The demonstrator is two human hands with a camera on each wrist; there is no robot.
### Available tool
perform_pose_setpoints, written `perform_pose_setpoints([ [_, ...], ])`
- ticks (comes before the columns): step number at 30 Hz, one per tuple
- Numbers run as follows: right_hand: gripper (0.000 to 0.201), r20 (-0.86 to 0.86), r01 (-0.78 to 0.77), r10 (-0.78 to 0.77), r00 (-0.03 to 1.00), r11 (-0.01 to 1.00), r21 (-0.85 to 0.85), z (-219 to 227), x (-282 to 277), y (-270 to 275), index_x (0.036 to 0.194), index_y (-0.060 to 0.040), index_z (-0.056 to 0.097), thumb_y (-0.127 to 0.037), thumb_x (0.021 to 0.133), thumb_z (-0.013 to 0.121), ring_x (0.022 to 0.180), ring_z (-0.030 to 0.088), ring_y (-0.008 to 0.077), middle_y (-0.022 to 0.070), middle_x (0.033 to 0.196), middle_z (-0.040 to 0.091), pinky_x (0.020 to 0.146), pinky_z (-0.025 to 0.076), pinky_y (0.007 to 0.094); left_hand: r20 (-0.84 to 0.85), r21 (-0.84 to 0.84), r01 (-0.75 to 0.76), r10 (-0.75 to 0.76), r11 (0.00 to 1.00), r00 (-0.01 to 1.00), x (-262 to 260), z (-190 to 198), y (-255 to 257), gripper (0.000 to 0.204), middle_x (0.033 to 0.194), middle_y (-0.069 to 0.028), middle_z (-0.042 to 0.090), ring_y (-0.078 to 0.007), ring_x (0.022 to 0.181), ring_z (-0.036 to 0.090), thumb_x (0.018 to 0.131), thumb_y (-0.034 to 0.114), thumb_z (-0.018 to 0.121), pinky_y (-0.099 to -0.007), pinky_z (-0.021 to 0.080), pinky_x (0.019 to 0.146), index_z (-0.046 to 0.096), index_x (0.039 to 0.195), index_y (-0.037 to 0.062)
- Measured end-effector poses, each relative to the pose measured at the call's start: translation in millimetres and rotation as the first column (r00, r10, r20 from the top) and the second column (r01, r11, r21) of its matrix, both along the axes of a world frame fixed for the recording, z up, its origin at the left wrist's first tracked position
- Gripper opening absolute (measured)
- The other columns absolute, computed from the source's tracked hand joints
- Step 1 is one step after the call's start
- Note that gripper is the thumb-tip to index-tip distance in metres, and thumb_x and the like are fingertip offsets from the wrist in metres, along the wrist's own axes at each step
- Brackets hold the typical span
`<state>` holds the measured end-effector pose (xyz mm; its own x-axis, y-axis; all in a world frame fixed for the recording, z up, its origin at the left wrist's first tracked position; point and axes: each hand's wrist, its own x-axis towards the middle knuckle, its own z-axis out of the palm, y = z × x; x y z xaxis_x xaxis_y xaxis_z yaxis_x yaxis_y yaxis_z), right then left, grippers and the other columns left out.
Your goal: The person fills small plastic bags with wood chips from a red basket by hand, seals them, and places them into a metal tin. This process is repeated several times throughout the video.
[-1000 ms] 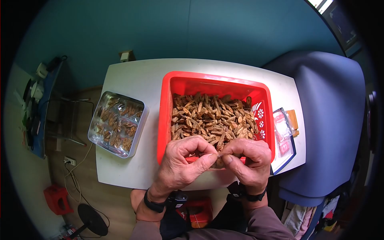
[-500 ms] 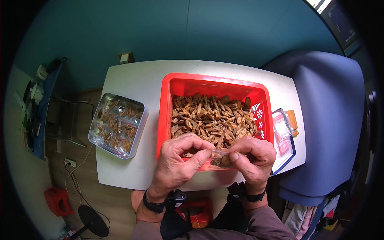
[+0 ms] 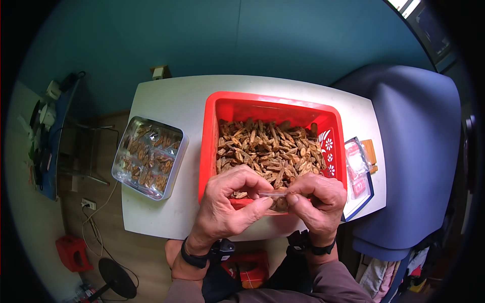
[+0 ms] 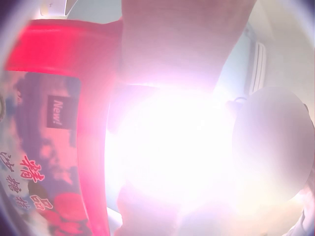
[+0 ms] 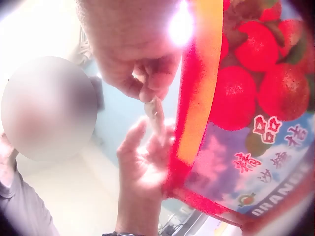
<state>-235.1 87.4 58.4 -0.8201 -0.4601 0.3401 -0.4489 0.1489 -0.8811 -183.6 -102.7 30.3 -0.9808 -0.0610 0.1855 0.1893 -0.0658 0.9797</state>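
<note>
Above the near rim of a red basket (image 3: 211, 126), the two hands hold a small clear zip bag (image 3: 279, 203) with brown slices inside. My right hand (image 3: 321, 199) pinches the bag's right top corner between thumb and forefinger. On the other side, my left hand (image 3: 230, 202) has its thumb and forefinger around the left part of the bag's top strip. Dried brown root slices (image 3: 268, 151) fill the basket beyond the hands. The right wrist view shows the bag (image 5: 155, 115) between the hands; strong glare hides the fingers in the left wrist view.
A metal tin (image 3: 177, 179) with filled clear bags stands on the white table (image 3: 161, 214) at left. At right lies a dark-edged tray (image 3: 362, 199) with red-and-clear packets, beside a wooden piece (image 3: 371, 155). A blue padded surface (image 3: 409, 161) borders the table's right side.
The hands were close together, then moved apart and showed more of the bag. Since then the left thumb and forefinger have spread slightly and the bag's strip has tilted.
</note>
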Motion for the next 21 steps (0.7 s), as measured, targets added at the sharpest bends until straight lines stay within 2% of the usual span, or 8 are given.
perform_pose_setpoints([
  [4, 0.006, -0.009, -0.022, 0.022, 1.0, 1.0, 0.013, -1.6, 0.9, -3.5, 0.081, 0.0014, 0.069, 0.004, 0.076, 0.068, 0.057, 0.066, 0.0163, 0.0091, 0.068, 0.068, 0.054, 0.05, 0.0277, -0.002, 0.012, 0.044, -0.044, 0.999, 0.999, 0.3, -2.2, 1.8, 0.008, 0.076, -0.0066, 0.065, -0.0134, 0.071, 0.063, 0.079, -0.001, 0.073, -0.027, 0.05, 0.066, 0.068, 0.084, -0.0007],
  [7, 0.007, -0.01, -0.036, 0.036, 0.999, 0.999, 0.029, -3.4, 2.6, -5.3, 0.081, 0.0008, 0.069, 0.005, 0.075, 0.069, 0.057, 0.066, 0.017, 0.0091, 0.067, 0.067, 0.054, 0.049, 0.0281, 0.0, -0.04, 0.044, -0.044, 0.998, 0.999, 0.6, -0.4, -0.3, 0.007, 0.076, -0.0067, 0.065, -0.014, 0.072, 0.064, 0.079, -0.001, 0.073, -0.0276, 0.051, 0.065, 0.067, 0.083, -0.0004],
  [14, 0.007, -0.04, -0.05, 0.052, 0.998, 0.998, 0.04, -6.5, 3.9, -8.4, 0.081, 0.0003, 0.069, 0.005, 0.075, 0.069, 0.056, 0.066, 0.0192, 0.0095, 0.067, 0.067, 0.054, 0.05, 0.0288, 0.054, -0.014, 0.049, -0.049, 0.999, 0.997, 4.7, -3.3, -1.3, 0.006, 0.077, -0.0068, 0.066, -0.014, 0.071, 0.064, 0.08, -0.001, 0.072, -0.0282, 0.051, 0.065, 0.067, 0.082, 0.0004],
  [17, 0.006, -0.024, -0.038, 0.038, 0.999, 0.999, 0.019, -4.8, 2.7, -6.6, 0.081, 0.0004, 0.069, 0.004, 0.076, 0.069, 0.057, 0.066, 0.018, 0.0092, 0.069, 0.068, 0.054, 0.05, 0.0282, 0.033, -0.04, 0.053, -0.052, 0.998, 0.998, 4.3, -1.7, -0.1, 0.005, 0.079, -0.0075, 0.067, -0.0143, 0.072, 0.065, 0.081, -0.002, 0.071, -0.0283, 0.051, 0.066, 0.069, 0.085, 0.0004],
  [19, 0.006, -0.002, -0.014, 0.014, 1.0, 1.0, 0.001, -1.7, 2.9, -4.3, 0.081, 0.0003, 0.07, 0.004, 0.076, 0.068, 0.057, 0.066, 0.0173, 0.0089, 0.069, 0.068, 0.054, 0.05, 0.0279, -0.041, -0.039, 0.015, -0.017, 0.999, 0.999, 2.5, 0.0, 4.3, 0.009, 0.081, -0.0083, 0.069, -0.0148, 0.074, 0.067, 0.081, -0.003, 0.07, -0.0286, 0.052, 0.066, 0.071, 0.089, 0.0005],
  [21, 0.006, 0.023, 0.013, -0.013, 1.0, 1.0, -0.017, -0.1, 2.3, -1.2, 0.081, 0.0003, 0.07, 0.004, 0.076, 0.068, 0.058, 0.067, 0.0166, 0.0086, 0.07, 0.069, 0.055, 0.051, 0.0275, -0.032, -0.04, 0.002, -0.003, 0.999, 0.999, 2.1, 0.7, 6.4, 0.01, 0.08, -0.0085, 0.069, -0.0154, 0.074, 0.067, 0.081, -0.003, 0.07, -0.0288, 0.052, 0.066, 0.071, 0.09, 0.0005],
])
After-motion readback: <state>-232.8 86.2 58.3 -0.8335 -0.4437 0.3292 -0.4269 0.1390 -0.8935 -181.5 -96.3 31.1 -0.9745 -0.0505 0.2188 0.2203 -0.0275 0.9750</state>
